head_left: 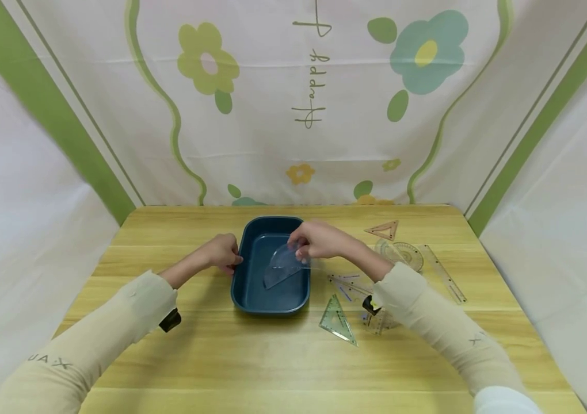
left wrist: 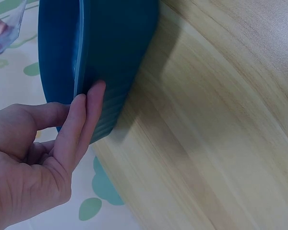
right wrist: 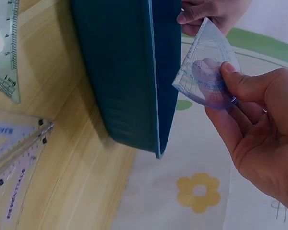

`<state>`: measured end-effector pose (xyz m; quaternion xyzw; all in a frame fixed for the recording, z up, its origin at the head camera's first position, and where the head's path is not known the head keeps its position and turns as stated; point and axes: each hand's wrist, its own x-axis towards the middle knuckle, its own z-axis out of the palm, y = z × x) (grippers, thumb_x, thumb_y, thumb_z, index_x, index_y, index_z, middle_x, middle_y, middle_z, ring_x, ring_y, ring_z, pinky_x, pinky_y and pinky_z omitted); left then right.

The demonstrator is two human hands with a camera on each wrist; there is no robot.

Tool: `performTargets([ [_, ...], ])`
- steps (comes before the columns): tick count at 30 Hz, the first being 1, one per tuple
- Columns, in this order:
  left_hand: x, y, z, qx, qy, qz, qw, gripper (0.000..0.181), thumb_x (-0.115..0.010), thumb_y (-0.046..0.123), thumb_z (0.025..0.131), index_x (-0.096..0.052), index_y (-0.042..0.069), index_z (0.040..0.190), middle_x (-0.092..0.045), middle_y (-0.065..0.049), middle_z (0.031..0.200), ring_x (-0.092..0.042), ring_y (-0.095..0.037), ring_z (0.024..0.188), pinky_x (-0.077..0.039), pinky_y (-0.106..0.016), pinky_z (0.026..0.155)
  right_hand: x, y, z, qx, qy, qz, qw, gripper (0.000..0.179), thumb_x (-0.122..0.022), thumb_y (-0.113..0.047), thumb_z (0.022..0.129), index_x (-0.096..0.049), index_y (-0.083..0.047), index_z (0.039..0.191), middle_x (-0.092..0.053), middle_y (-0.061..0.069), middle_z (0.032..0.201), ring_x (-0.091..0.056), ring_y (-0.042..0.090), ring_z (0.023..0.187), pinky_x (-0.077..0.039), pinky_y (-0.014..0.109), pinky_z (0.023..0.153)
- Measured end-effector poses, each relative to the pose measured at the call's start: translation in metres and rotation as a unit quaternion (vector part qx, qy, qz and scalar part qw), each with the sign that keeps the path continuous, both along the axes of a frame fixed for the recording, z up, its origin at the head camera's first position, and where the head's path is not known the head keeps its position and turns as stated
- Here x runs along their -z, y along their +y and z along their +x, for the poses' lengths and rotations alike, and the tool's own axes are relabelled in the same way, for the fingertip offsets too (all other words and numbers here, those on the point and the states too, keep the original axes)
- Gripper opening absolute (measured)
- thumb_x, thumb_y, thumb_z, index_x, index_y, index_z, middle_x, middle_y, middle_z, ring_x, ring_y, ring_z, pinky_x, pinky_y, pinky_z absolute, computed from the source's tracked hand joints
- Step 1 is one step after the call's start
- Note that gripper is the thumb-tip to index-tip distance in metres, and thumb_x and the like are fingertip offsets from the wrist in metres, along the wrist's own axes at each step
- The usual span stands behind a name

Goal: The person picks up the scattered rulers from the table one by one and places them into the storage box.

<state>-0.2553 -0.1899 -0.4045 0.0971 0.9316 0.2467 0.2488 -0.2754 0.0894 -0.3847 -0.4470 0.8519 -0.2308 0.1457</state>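
Note:
A dark blue rectangular bin (head_left: pixel 271 305) stands on the wooden table. My left hand (head_left: pixel 223 252) pinches its left rim, thumb inside and fingers along the outer wall, as the left wrist view shows (left wrist: pixel 43 158). Above the bin's right side, my right hand (head_left: pixel 316 238) holds a clear protractor (head_left: pixel 285 265) by its curved edge between thumb and fingers. In the right wrist view the protractor (right wrist: pixel 206 72) is tilted, with its straight edge turned away from the right hand (right wrist: pixel 264 115).
Right of the bin lie a green set square (head_left: pixel 338 322), an orange set square (head_left: pixel 384 230), a round protractor (head_left: pixel 408 256), a clear ruler (head_left: pixel 443 275) and transparent pieces with blue print (head_left: pixel 347 286). Several overlap, partly under the right forearm. A flowered cloth (head_left: pixel 273 138) hangs behind the table.

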Motion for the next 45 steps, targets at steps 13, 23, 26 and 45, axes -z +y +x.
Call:
performTargets([
  [13, -0.002, 0.004, -0.001, 0.006, 0.001, -0.008, 1.0, 0.04, -0.062, 0.006, 0.096, -0.055, 0.005, 0.056, -0.057, -0.005, 0.053, -0.075, -0.029, 0.072, -0.06, -0.027, 0.063, 0.02, -0.042, -0.008, -0.026, 0.031, 0.068, 0.9969, 0.014, -0.072, -0.007, 0.091, -0.076, -0.009, 0.104, -0.077, 0.002, 0.099, -0.073, 0.013, 0.09, -0.058, 0.024, 0.077],
  [23, 0.001, 0.004, -0.004, 0.015, 0.006, -0.011, 0.9998, 0.037, -0.063, 0.008, 0.096, -0.061, 0.004, 0.059, -0.063, -0.007, 0.055, -0.076, -0.029, 0.071, -0.058, -0.024, 0.06, 0.024, -0.046, -0.012, -0.012, 0.036, 0.102, 0.994, 0.02, -0.071, -0.011, 0.093, -0.074, -0.01, 0.112, -0.075, 0.004, 0.105, -0.07, 0.016, 0.094, -0.058, 0.028, 0.08],
  [26, 0.001, 0.004, -0.004, 0.013, 0.006, -0.011, 0.9998, 0.036, -0.063, 0.008, 0.096, -0.062, 0.003, 0.06, -0.064, -0.007, 0.056, -0.076, -0.028, 0.071, -0.057, -0.023, 0.059, 0.021, -0.04, -0.014, -0.001, 0.041, 0.085, 0.9955, 0.022, -0.069, -0.009, 0.093, -0.072, -0.006, 0.115, -0.074, 0.008, 0.109, -0.07, 0.019, 0.098, -0.058, 0.031, 0.085],
  [45, 0.001, 0.001, -0.002, 0.003, 0.003, -0.019, 0.9998, 0.048, -0.062, 0.007, 0.097, -0.047, 0.012, 0.051, -0.059, -0.004, 0.055, -0.076, -0.028, 0.072, -0.06, -0.029, 0.065, 0.016, 0.036, 0.008, 0.03, 0.063, 0.01, 0.9975, 0.022, -0.07, -0.004, 0.091, -0.072, -0.003, 0.112, -0.075, 0.012, 0.106, -0.071, 0.018, 0.09, -0.058, 0.033, 0.082],
])
